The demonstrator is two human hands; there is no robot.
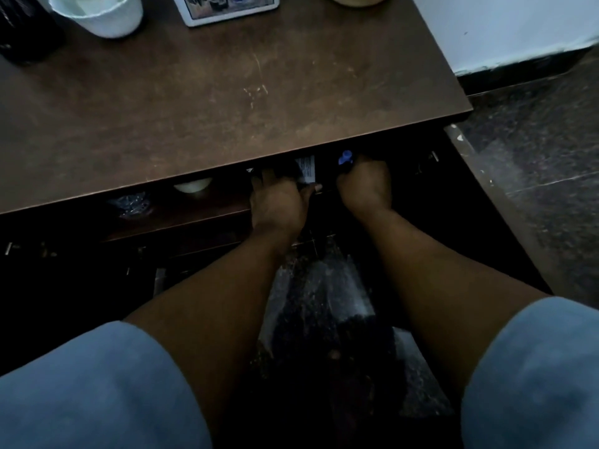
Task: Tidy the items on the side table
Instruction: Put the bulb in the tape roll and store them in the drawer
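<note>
So the main thing here is a small blue-capped thing [345,157], tucked in the dark shelf [201,217] right under the front edge of the brown surface [227,108]. Only the blue cap pokes out, the rest is buried in the grip. Just left of it there's a dark item [285,170] with a white barcode label [307,168], also on that shelf level.

The right hand [364,186] is balled up with its fingers wrapped tight round the blue-capped thing, knuckles up. The left hand [278,202] lies over the dark item with its thumb sticking out to the right. Its fingers disappear under the overhang, so I honestly can't tell if they're clamped on it or just resting. Both forearms come in straight from below, blue sleeves at the bottom corners.

Further left on the shelf are a pale round thing [193,184] and a crinkly shiny bundle [131,204]. The overhang sits low over the hands. Up top, a white cup [97,17] and a white-framed box [227,11] sit at the far edge, with lots of bare scuffed wood in front. Speckled floor [534,157] lies open on the right.
</note>
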